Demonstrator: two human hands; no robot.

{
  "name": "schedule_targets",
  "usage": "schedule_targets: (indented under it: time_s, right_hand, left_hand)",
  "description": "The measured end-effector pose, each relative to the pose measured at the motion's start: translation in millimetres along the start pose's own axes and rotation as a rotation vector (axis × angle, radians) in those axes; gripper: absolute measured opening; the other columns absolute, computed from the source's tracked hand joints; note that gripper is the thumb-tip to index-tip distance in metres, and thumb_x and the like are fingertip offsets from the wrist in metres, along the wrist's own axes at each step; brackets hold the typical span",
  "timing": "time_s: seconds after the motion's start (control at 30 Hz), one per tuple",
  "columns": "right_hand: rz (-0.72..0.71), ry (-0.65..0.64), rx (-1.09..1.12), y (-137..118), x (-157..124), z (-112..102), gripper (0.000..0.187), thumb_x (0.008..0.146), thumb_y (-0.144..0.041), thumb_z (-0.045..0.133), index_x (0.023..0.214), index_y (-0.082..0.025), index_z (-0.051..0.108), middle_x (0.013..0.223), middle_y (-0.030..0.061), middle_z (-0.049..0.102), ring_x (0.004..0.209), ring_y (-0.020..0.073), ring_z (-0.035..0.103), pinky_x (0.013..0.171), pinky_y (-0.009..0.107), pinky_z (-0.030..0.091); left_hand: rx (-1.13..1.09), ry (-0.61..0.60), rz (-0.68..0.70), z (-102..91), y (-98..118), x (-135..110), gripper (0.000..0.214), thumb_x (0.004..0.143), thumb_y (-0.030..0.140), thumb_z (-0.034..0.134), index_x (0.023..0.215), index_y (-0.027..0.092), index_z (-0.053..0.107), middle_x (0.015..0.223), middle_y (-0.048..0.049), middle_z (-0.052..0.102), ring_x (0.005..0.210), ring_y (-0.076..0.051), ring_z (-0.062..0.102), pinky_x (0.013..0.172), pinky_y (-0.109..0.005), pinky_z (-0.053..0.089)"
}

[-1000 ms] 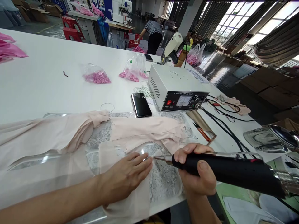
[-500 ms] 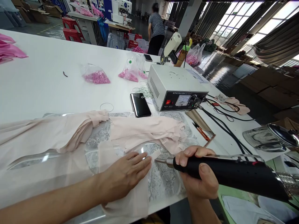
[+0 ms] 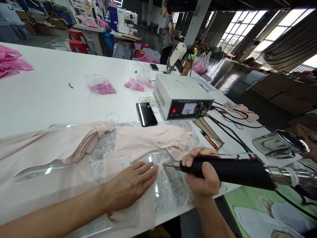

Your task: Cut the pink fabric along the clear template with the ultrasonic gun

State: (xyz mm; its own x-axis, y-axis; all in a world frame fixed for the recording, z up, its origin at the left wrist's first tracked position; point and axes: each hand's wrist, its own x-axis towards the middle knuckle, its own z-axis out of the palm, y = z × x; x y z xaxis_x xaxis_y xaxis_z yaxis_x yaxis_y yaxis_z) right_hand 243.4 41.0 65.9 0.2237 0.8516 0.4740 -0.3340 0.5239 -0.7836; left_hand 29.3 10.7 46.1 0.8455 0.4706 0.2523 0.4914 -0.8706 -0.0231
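My left hand (image 3: 135, 185) lies flat with fingers stretched out on a pale pink fabric piece (image 3: 138, 215), pressing it to the clear sheet (image 3: 170, 191) over a grey mottled surface. In my right hand (image 3: 204, 175) is a black handheld ultrasonic welding tool (image 3: 230, 172), its metal tip (image 3: 169, 164) pointing left. That tip sits at the fabric's edge, close to my left fingertips; whether it touches I cannot tell. More pale pink fabric pieces (image 3: 153, 137) lie just beyond my hands, and a folded stack (image 3: 74, 140) is to the left.
A beige control box (image 3: 185, 92) with black cables (image 3: 230, 134) stands behind. Nearby are a phone (image 3: 146, 114), bags of pink bits (image 3: 102, 86), a notebook with pens (image 3: 209, 135) and a lidded glass jar (image 3: 279, 143). A person (image 3: 167, 33) stands far back.
The tool's rear end has swung upward and its tip has shifted slightly left along the fabric. My left hand stays nearly in place. The person in the background has turned and straightened up.
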Motion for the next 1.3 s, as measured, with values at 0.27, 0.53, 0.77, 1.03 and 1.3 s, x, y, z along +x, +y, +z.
schedule_targets:
  time_s: [0.27, 0.53, 0.77, 1.03, 1.3]
  right_hand:
    - [0.030, -0.019, -0.028, -12, -7, -9, 0.010, 0.079, -0.027, 0.059, 0.087, -0.021, 0.059, 0.078, -0.0002, 0.057, 0.051, 0.0100, 0.055, 0.049, 0.029, 0.050]
    - [0.110, -0.051, -0.042, -35, -20, -26, 0.013, 0.081, -0.029, 0.061, 0.089, -0.020, 0.061, 0.080, 0.0010, 0.057, 0.052, 0.0102, 0.056, 0.049, 0.030, 0.052]
    - [0.105, -0.094, 0.048, -34, -17, -33, 0.015, 0.080, -0.030, 0.062, 0.092, -0.020, 0.062, 0.080, 0.0017, 0.058, 0.051, 0.0108, 0.055, 0.048, 0.032, 0.053]
    - [0.178, -0.139, 0.066, -38, -21, -49, 0.015, 0.081, -0.030, 0.062, 0.093, -0.020, 0.061, 0.081, 0.0019, 0.058, 0.054, 0.0112, 0.056, 0.050, 0.032, 0.053]
    - [0.164, -0.194, 0.144, -37, -22, -51, 0.014, 0.082, -0.026, 0.060, 0.094, -0.020, 0.060, 0.083, 0.0022, 0.058, 0.056, 0.0111, 0.057, 0.054, 0.031, 0.052]
  left_hand:
    - [-0.052, 0.046, -0.070, -8.2, 30, -22, 0.037, 0.100, 0.012, 0.041, 0.134, 0.007, 0.051, 0.135, -0.0167, 0.058, 0.127, -0.026, 0.053, 0.103, -0.041, 0.048]
    - [-0.079, -0.085, -0.056, -25.2, 33, -54, 0.049, 0.094, 0.003, 0.039, 0.142, 0.012, 0.046, 0.144, -0.0102, 0.051, 0.136, -0.025, 0.045, 0.111, -0.041, 0.042]
    - [-0.090, 0.018, -0.203, -28.1, 61, -40, 0.035, 0.103, 0.021, 0.041, 0.134, 0.009, 0.053, 0.135, -0.0133, 0.059, 0.130, -0.024, 0.052, 0.109, -0.037, 0.044]
    - [-0.027, -0.001, -0.263, -23.8, 69, -45, 0.036, 0.103, 0.028, 0.044, 0.133, 0.009, 0.054, 0.132, -0.0138, 0.062, 0.129, -0.025, 0.053, 0.109, -0.043, 0.046]
    - [-0.007, 0.123, -0.404, -20.6, 95, -22, 0.029, 0.101, 0.011, 0.041, 0.125, 0.007, 0.058, 0.128, -0.0166, 0.062, 0.128, -0.023, 0.054, 0.105, -0.037, 0.052]
